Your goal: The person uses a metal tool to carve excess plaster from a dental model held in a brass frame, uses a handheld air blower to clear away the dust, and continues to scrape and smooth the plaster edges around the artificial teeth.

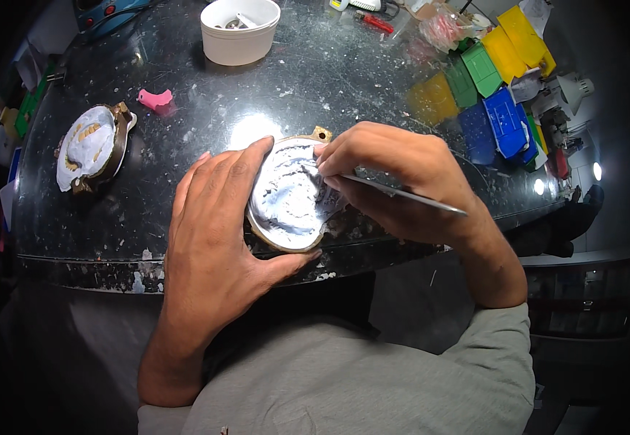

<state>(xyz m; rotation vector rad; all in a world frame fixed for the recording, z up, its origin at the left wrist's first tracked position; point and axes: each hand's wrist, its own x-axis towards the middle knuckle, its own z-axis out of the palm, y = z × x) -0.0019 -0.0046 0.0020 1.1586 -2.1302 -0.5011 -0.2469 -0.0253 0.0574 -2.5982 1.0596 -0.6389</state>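
Observation:
My left hand (217, 217) wraps round the near-left side of a brass denture flask half (286, 199) at the table's front edge, thumb along its lower rim. White plaster fills it, its surface uneven, shiny and streaked with grey. Pinched in my right hand (402, 174) is a slim metal hand tool (409, 194). Its shaft slants down to the right, while its working tip is hidden behind my fingers at the right part of the plaster. To the left stands another flask half (90, 148), tilted, with a row of yellowish teeth set in its plaster.
A pink curved piece (156, 100) lies beyond the second flask half. Farther back stands a white tub (239, 36) with metal bits inside. Blue bins (505, 123), green bins (482, 69) and yellow bins (525, 36) line the right side. A red-handled item (378, 22) lies at the back.

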